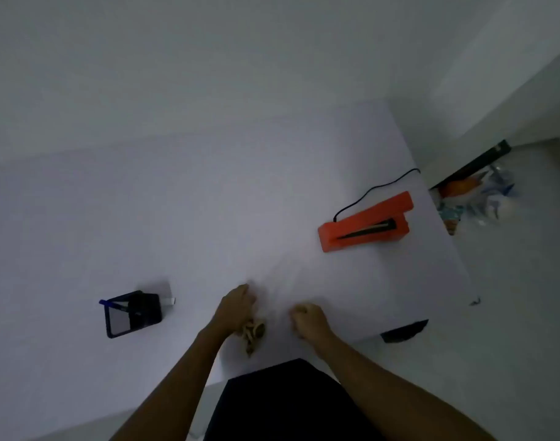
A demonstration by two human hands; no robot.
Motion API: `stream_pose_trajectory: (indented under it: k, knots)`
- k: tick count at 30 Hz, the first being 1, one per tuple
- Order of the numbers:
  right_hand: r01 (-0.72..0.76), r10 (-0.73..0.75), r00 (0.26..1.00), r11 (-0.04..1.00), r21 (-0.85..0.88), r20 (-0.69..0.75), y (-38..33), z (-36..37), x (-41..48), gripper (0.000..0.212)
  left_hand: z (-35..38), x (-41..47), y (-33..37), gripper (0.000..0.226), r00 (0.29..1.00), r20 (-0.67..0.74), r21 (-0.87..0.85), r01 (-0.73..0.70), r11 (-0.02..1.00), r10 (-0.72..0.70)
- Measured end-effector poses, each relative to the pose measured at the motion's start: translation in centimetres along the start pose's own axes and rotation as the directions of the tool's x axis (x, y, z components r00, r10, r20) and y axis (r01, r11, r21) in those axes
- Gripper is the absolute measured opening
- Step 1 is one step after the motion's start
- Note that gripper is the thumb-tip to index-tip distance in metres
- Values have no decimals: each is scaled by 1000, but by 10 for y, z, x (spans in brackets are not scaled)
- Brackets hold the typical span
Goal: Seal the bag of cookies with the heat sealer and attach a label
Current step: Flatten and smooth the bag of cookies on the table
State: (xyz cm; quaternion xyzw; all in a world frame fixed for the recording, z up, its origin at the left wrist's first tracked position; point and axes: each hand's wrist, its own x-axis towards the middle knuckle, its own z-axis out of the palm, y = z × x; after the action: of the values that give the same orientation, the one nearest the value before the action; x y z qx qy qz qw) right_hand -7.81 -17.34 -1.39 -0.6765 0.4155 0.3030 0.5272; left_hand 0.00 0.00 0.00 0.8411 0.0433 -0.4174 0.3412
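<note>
1. Where the white table (pixel 208 202) meets the person's dark clothing at its near edge, a clear bag of cookies (pixel 254 334) lies between two bare hands; the picture is dim and blurred, and no writing can be read on the bag.
2. The left hand (pixel 235 310) is curled tight around the bag's upper part, with brown cookies showing just beneath it.
3. The right hand (pixel 308 319) is drawn into a fist beside the bag; I cannot tell whether it grips the clear plastic.
4. An orange heat sealer (pixel 364 222) sits further back on the right, its arm raised, a black cord (pixel 372 189) running off the far edge. No brand is legible.
5. To the left stands a dark holder (pixel 132 313) with a blue pen (pixel 113 304), well apart from the hands.
6. Bare tabletop stretches between bag and sealer; the right edge lies just past the sealer.
</note>
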Motion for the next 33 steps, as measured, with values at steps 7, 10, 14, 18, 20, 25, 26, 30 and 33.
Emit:
stream_pose_trajectory:
  k: [7,10,14,18,20,25,26,30,33]
  knots:
    - [-31,22,998,989,145,60,-8,8,1,8,18,0,-12,41,997,-71,5,24,1000,-23]
    - [-24,15,998,989,144,61,-6,0,2,11,18,0,-14,31,987,-156,20,-25,999,28]
    - [-41,29,996,989,141,89,1,-10,6,21,15,-1,-11,14,981,-185,-33,-68,997,60]
    - [8,-17,997,993,119,77,5,-13,6,31,9,-9,-9,25,965,-206,-80,-183,980,164]
    - [2,-18,994,989,145,108,1,-17,2,34,2,-15,-6,24,958,-209,-179,-232,956,194]
    - [241,-266,953,956,169,143,-11,-21,-3,25,-5,-33,2,16,926,-229,-325,-363,873,300]
    - [297,-314,943,943,147,111,-12,-21,-3,18,-5,-36,2,15,920,-237,-345,-380,859,312]
    - [464,-464,886,885,36,-14,-11,-27,1,8,-3,-38,-10,13,907,-270,-359,-406,840,323]
    - [546,-546,837,837,-31,-20,-9,-28,2,5,2,-40,-18,12,892,-311,-314,-422,850,328]
